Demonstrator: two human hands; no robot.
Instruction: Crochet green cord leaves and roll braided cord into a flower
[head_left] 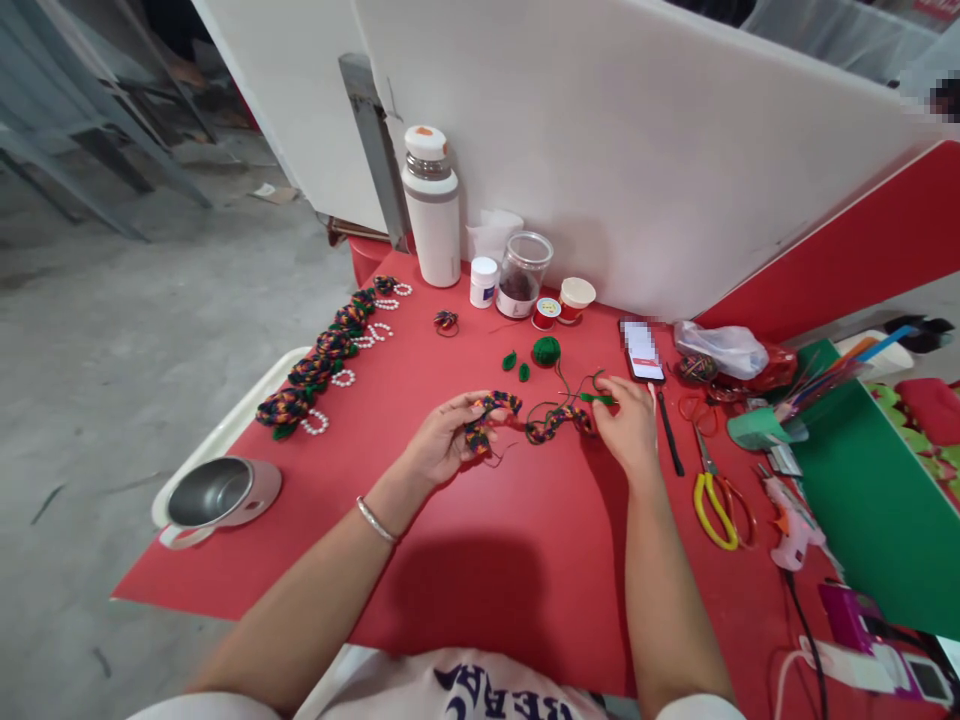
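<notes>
My left hand [448, 437] is closed on one end of a multicoloured braided cord [495, 408], pinching it above the red table [465, 560]. The cord runs right in a loop [556, 421] to my right hand [628, 421], whose fingers pinch a small green piece [596, 398] with green thread trailing from it. A silver bangle [375, 520] sits on my left wrist. Just behind the hands lie a ball of green thread [547, 350] and two small green leaf shapes [516, 365].
A row of finished braided pieces with pearl loops [330, 355] lines the left edge. A steel bowl [214, 492] sits front left. At the back stand a white flask [433, 205], jars [523, 273] and a phone [643, 352]. Yellow scissors [714, 505] and a glue gun [791, 525] lie right.
</notes>
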